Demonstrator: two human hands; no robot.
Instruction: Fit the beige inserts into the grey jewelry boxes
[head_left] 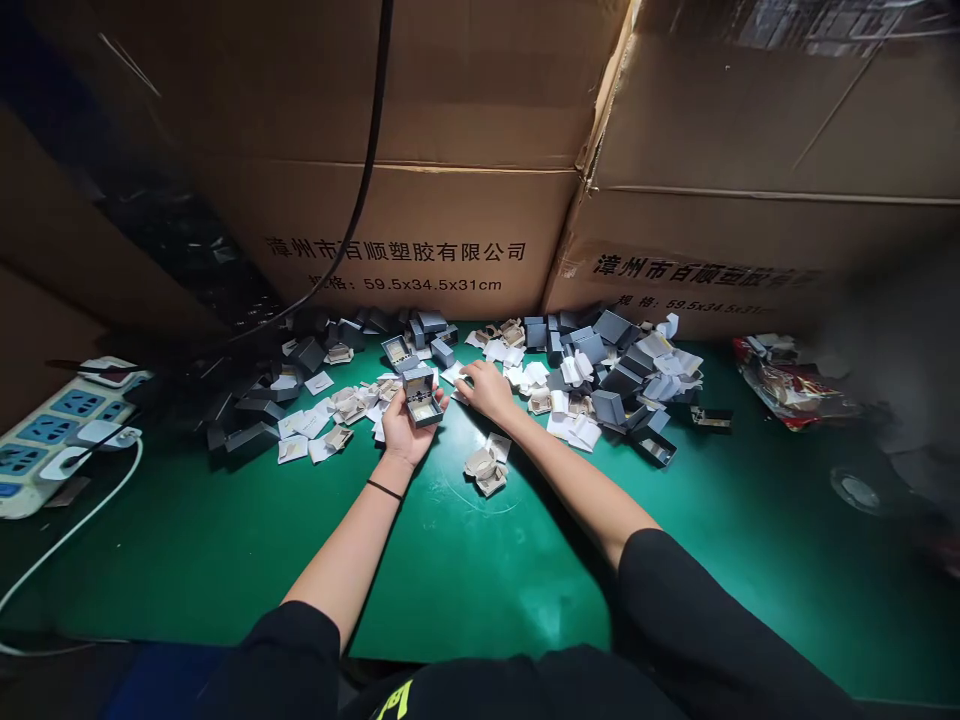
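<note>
Over the green table, my left hand holds an open box, fingers curled. My right hand bends by a card, grip hidden; slack left fingers could drop the box.

Brown cardboard cartons stand behind a glossy green tabletop reflecting pale light.

The counter spans the middle and bottom of the frame; large cartons stand behind it across the top. At centre, a small box sits in my left hand, and my right hand is just right of it. Between my forearms lie loose inserts. A left heap and a right heap flank my hands. A power strip lies far left, a plastic bag right of the right heap.
</note>
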